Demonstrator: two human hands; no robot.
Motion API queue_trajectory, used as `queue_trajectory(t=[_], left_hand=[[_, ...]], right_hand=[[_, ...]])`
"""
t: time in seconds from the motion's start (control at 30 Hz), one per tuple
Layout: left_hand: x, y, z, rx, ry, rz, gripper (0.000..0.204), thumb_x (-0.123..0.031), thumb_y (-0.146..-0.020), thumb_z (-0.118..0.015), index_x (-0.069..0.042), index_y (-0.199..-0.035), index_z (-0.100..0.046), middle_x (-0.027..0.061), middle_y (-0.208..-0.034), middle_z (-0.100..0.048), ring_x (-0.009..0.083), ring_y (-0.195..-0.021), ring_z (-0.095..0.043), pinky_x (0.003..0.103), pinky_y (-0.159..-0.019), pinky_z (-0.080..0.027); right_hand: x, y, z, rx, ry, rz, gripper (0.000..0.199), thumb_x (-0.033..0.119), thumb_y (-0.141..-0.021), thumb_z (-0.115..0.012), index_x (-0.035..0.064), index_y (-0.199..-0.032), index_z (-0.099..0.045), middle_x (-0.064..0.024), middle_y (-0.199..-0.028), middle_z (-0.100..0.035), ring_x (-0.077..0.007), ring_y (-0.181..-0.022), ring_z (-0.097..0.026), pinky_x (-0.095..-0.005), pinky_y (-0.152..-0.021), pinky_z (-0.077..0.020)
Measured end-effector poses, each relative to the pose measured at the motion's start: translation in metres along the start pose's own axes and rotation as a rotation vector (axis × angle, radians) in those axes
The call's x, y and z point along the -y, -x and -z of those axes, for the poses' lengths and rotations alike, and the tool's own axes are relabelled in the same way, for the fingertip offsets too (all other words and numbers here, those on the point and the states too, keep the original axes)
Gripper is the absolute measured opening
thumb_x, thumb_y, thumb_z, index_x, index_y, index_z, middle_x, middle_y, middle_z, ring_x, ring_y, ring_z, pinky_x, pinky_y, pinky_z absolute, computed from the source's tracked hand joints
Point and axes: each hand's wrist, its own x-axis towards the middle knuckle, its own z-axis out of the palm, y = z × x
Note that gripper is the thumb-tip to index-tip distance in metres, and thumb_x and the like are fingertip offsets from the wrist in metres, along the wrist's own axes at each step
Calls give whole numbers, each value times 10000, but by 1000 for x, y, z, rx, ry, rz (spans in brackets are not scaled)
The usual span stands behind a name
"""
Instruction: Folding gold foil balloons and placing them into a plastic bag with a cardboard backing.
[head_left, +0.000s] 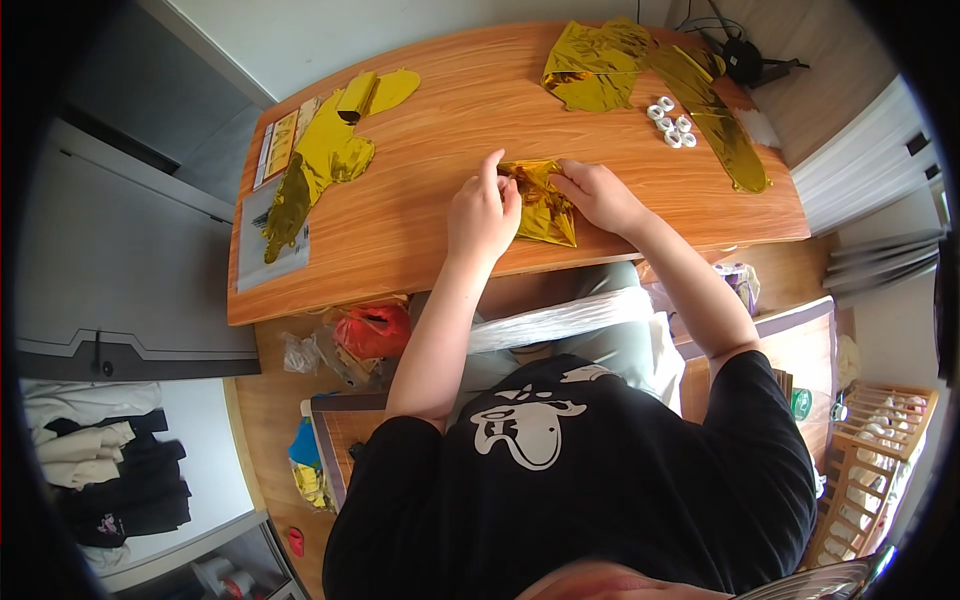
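Note:
A crumpled piece of shiny gold foil, looking like a flat, uninflated foil balloon (545, 215), lies near the front edge of the table between my two hands. My left hand (482, 212) grips its left side, with the index finger raised and the other fingers curled in. At its upper right corner, my right hand (603, 198) pinches the foil between thumb and fingers. The lower part of the foil spreads out over the wood. Some of my left fingertips are hidden behind the hand.
The wooden table (420, 140) also bears gold foil pieces (335, 150) at the left, a large folded foil (597, 65) and a long foil strip (715, 120) at the right. Several small white rolls (668, 125) sit beside that strip. A printed sheet (275, 150) lies far left.

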Motion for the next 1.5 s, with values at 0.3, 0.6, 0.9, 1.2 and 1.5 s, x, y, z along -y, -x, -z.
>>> queue_trajectory(t=[0.3, 0.6, 0.9, 1.2, 1.5], left_hand=[[-9, 4, 13, 106, -284, -62, 579, -98, -862, -700, -82, -1415, -531, 116, -855, -723, 313, -782, -680, 460, -735, -549], [9, 16, 30, 47, 204, 245, 678, -127, -860, -777, -48, -1450, -451, 105, -925, -729, 253, -834, -718, 385, -755, -582], [8, 17, 44, 204, 190, 378, 500, -128, -866, -759, -47, -1312, -549, 90, -856, -746, 230, -767, -729, 372, -727, -576], [3, 18, 43, 158, 144, 377, 405, -126, -854, -764, -92, -1228, -613, 67, -920, -777, 221, -789, -746, 358, -709, -572], [12, 35, 35, 51, 70, 185, 326, -180, -867, -795, -129, -1154, -650, 56, -945, -784, 226, -769, -748, 376, -668, -576]], right_hand=[[-12, 5, -5, -47, 54, 447, 340, 200, -938, -708, 61, -1248, -701, -162, -1153, -726, -368, -984, -668, -443, -891, -536], [-4, 10, -12, 24, 378, 554, 430, 169, -845, -748, 133, -1274, -728, -88, -1286, -696, -311, -970, -619, -401, -923, -531], [-4, 8, -14, -16, 303, 520, 412, 160, -852, -744, 139, -1263, -733, -76, -1264, -711, -297, -951, -629, -397, -923, -530], [0, 9, -12, 4, 300, 474, 399, 158, -864, -738, 138, -1263, -734, -79, -1267, -715, -300, -951, -634, -393, -928, -528], [7, 7, -4, 42, 336, 510, 374, 255, -892, -733, 141, -1247, -740, -93, -1288, -698, -319, -988, -649, -417, -931, -528]])
